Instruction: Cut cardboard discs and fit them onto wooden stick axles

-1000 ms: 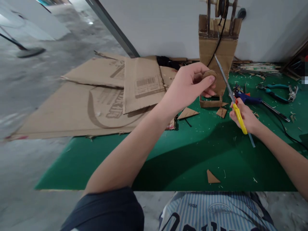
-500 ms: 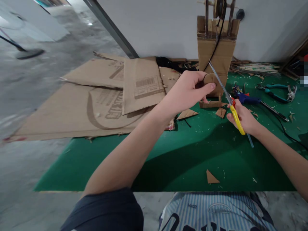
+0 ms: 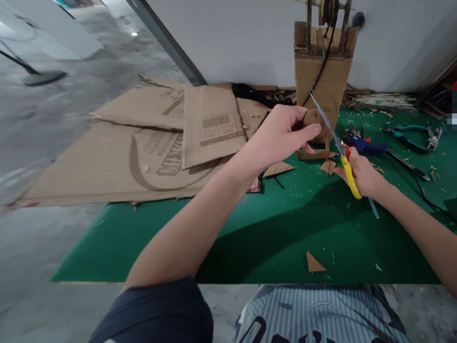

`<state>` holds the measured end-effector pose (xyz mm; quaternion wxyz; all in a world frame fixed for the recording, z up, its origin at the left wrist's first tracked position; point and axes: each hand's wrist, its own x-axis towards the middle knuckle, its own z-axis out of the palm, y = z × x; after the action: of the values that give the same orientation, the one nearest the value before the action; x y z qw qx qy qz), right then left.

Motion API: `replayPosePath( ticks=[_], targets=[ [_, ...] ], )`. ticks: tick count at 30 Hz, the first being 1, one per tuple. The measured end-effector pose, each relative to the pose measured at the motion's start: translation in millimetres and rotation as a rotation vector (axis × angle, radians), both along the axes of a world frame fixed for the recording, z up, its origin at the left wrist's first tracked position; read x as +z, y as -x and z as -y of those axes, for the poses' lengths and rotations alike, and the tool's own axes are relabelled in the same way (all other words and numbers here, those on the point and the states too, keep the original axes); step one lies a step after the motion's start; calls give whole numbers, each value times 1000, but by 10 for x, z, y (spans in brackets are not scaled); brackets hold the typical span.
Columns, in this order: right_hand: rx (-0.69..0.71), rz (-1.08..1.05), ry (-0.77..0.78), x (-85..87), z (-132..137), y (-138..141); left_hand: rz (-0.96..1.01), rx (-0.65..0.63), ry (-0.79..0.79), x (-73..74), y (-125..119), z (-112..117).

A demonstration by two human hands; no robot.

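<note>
My left hand (image 3: 285,131) pinches a small piece of cardboard with a rounded edge (image 3: 312,117) between thumb and fingers. Scissors with yellow handles (image 3: 350,178) are gripped in my right hand (image 3: 366,172). Their blades point up and away from me, lying along the right side of the cardboard piece; whether they touch it I cannot tell. Just behind both hands stands an upright cardboard structure (image 3: 319,71), with a spool and a black cord at its top. Part of the cardboard piece is hidden by my fingers.
Flattened cardboard sheets (image 3: 89,162) cover the left of the green table (image 3: 150,243) and overhang its edge. At right lie a blue glue gun (image 3: 371,146) and teal-handled pliers (image 3: 410,136). Cardboard scraps (image 3: 314,263) are scattered about. Thin sticks (image 3: 385,101) lie against the wall.
Both hands stay nearly in place, with the same cardboard piece and scissors held. The scissor handles have shifted very slightly left, and the view has moved a little.
</note>
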<state>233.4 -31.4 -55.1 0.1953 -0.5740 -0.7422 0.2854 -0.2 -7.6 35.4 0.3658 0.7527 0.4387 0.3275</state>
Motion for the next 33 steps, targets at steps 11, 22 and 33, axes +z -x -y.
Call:
replayPosePath(
  ticks=[11,22,33],
  targets=[
    [115,-107,-50,-17,17,-35,71,-39,19,9,2,-8],
    [58,-55,-10,40,22,-13,29,-16,-2,-61,1,-38],
    [10,31,-91,-14,-57,-112,-77,-22,-10,34,97,-50]
  ],
)
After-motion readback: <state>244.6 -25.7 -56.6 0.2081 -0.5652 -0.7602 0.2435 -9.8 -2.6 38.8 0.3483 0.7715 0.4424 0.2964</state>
